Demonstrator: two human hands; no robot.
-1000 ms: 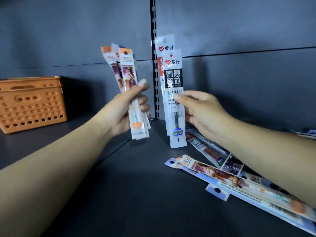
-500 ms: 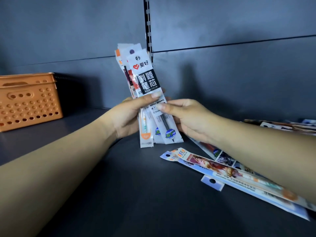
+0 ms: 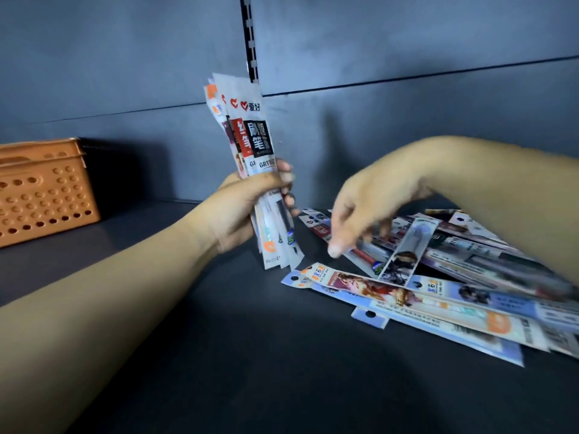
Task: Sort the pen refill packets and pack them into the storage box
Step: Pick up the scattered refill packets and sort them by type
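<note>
My left hand [image 3: 241,211] grips an upright bundle of pen refill packets [image 3: 247,133], white with red hearts and black labels in front, orange-topped ones behind. My right hand [image 3: 363,208] hovers just right of it, palm down, fingers spread and empty, over a loose pile of refill packets [image 3: 438,277] lying on the dark shelf. The fingertips are close to a packet with a red refill [image 3: 365,256]. The orange perforated storage box [image 3: 44,189] stands at the far left against the back wall.
The dark grey shelf surface [image 3: 235,355] runs from the box to the pile. A grey back panel with a slotted upright [image 3: 250,39] rises behind the bundle. The pile runs off the right edge of view.
The black-labelled packets passed from my right hand into the bundle in my left hand. My right hand let go and moved right and down over the pile.
</note>
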